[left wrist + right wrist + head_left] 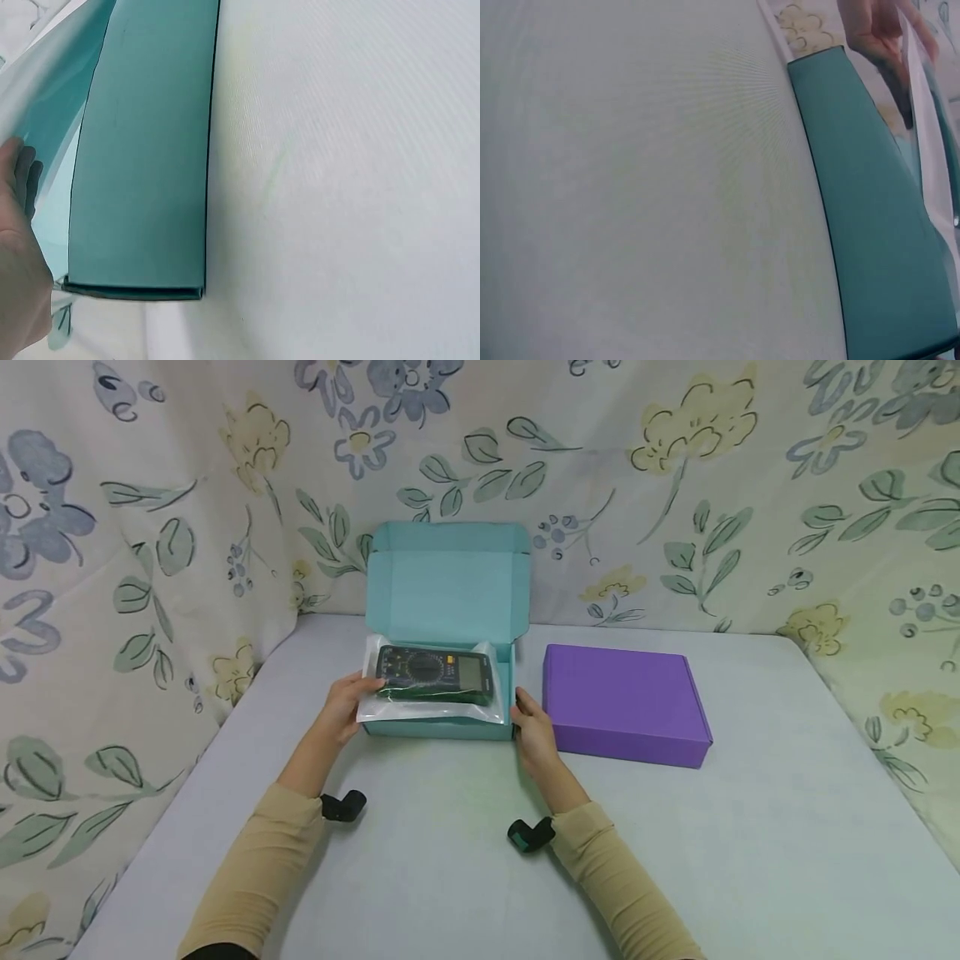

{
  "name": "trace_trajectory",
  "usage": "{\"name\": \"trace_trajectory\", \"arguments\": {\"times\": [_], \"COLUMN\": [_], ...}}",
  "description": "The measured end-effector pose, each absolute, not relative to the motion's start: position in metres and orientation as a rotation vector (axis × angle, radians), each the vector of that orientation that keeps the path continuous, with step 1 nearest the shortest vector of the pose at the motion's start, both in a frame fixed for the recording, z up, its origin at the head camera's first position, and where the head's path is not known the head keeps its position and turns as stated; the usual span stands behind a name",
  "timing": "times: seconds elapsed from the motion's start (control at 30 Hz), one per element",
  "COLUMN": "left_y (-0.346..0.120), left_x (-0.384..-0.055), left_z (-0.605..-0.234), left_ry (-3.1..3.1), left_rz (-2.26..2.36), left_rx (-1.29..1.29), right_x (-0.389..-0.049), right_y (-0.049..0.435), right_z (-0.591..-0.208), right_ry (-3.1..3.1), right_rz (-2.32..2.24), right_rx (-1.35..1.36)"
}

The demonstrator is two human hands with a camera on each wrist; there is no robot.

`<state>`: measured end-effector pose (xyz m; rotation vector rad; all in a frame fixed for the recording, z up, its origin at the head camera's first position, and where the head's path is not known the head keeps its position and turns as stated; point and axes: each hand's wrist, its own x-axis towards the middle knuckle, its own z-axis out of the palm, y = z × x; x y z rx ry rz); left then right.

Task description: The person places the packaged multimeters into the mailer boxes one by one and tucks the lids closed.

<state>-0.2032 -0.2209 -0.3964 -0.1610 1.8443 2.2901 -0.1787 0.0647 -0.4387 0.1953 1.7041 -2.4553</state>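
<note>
A black digital multimeter point(424, 669) in a clear plastic bag point(450, 713) lies tilted over the open teal box point(442, 728). My left hand point(347, 703) pinches the bag's left end, thumb on top and fingers beneath it. The left wrist view shows this hand point(19, 255) with its fingers under the raised bag, beside the box's front wall point(146, 165). At the box's right side, my right hand point(534, 727) rests against the outer wall. In the right wrist view the bag's pale edge point(928, 142) stands above the box point(862, 210), and the left hand point(881, 34) holds its far end.
The teal lid point(447, 589) stands raised at the back of the box. A closed purple box point(624, 693) lies just right of my right hand on the white table point(420, 868). A floral curtain point(585, 485) hangs behind and at both sides.
</note>
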Motion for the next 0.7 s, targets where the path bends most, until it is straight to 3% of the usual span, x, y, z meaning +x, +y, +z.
{"name": "trace_trajectory", "arguments": {"times": [0.7], "left_y": [-0.202], "left_x": [-0.226], "left_z": [-0.394], "left_ry": [1.86], "left_rz": [2.176], "left_rx": [-0.173], "right_x": [-0.176], "right_y": [0.066], "right_z": [-0.436], "right_ry": [1.712], "right_rz": [-2.457], "right_rx": [0.179]}}
